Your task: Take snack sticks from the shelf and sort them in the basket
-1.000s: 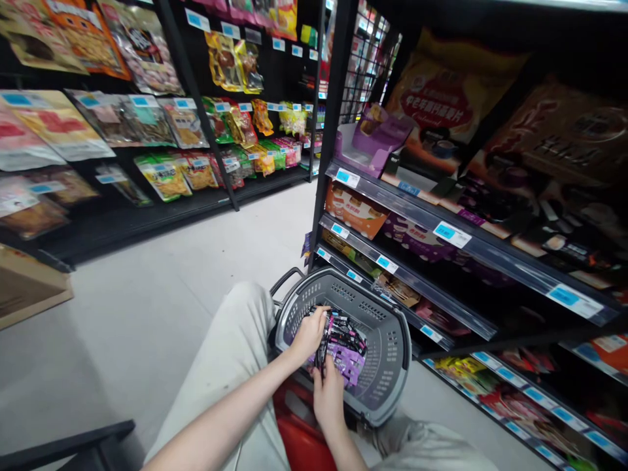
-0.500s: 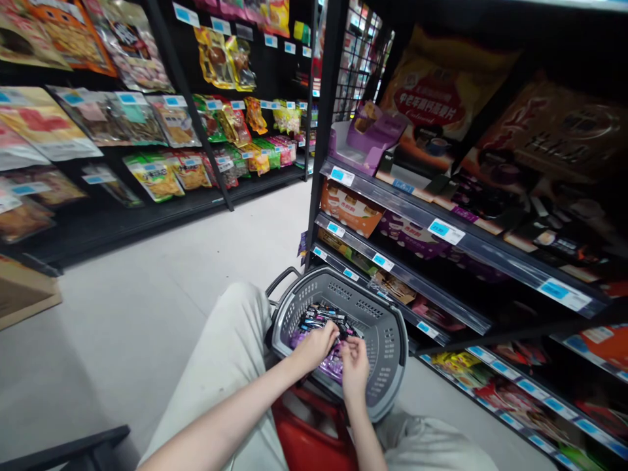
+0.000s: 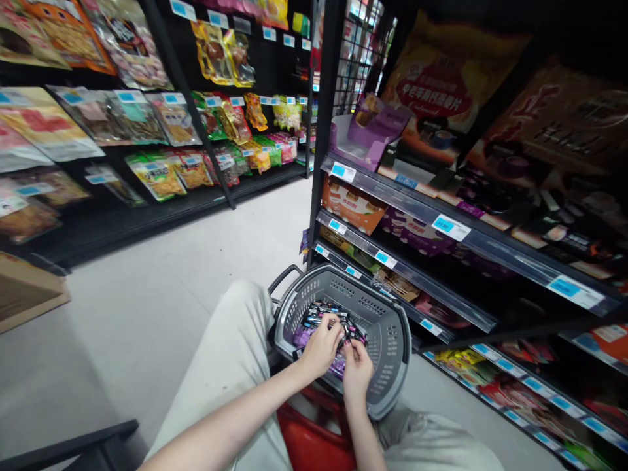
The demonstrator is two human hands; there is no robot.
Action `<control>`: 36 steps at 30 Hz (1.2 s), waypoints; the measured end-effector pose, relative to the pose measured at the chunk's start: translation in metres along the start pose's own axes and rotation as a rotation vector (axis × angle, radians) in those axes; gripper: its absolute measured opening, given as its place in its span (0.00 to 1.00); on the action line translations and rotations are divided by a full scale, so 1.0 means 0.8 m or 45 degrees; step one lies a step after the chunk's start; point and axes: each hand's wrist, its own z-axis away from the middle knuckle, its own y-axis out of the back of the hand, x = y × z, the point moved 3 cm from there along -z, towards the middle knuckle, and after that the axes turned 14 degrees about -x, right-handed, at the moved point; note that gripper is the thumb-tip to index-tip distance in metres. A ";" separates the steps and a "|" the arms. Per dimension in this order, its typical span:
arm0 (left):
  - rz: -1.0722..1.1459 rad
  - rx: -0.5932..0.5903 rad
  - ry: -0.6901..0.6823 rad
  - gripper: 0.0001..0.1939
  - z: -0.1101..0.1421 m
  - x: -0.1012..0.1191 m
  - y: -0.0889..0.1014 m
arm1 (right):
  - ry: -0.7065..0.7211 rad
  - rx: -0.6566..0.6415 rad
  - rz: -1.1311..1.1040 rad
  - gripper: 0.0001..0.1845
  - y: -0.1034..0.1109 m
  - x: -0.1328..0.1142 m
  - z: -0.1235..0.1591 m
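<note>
A grey plastic shopping basket [image 3: 385,307] sits between the knees, with perforated sides and a dark handle. Small black stick sachets [image 3: 324,311] lie loose in it in a heap. Purple packets [image 3: 303,336] show beside and below them. My left hand [image 3: 321,343] is over the heap, its fingers bent and closed; what they grip is hidden by the hand. Close on its right, my right hand [image 3: 357,371] has thumb and fingers pinched together at a small dark sachet. The fingertips of both hands nearly meet.
A red plastic surface [image 3: 309,441] shows below the basket. Stocked shelves [image 3: 397,203] with boxes and bags stand close on the right. Across the pale floor [image 3: 196,255] runs another snack shelf [image 3: 147,209]. A cardboard box [image 3: 29,294] is at the left edge.
My fingers have shifted slightly among the sachets, and the two hands have come closer together. The view has moved a little; the basket stays between the knees.
</note>
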 end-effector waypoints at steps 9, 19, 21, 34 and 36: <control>0.344 0.124 0.108 0.05 -0.009 -0.022 -0.008 | 0.035 -0.054 -0.143 0.13 0.007 -0.008 -0.006; 0.507 -0.226 0.121 0.13 -0.017 -0.033 -0.012 | 0.006 -0.139 -0.191 0.08 0.017 -0.019 -0.020; 0.664 -0.243 0.169 0.12 -0.017 -0.037 -0.018 | -0.046 -0.180 -0.195 0.10 0.020 -0.014 -0.024; 1.197 -1.053 0.396 0.15 0.006 -0.024 -0.040 | 0.008 -0.175 0.130 0.11 0.048 -0.014 -0.029; 1.207 -1.057 0.398 0.16 0.008 -0.028 -0.044 | -0.006 -0.246 0.149 0.11 0.048 -0.011 -0.033</control>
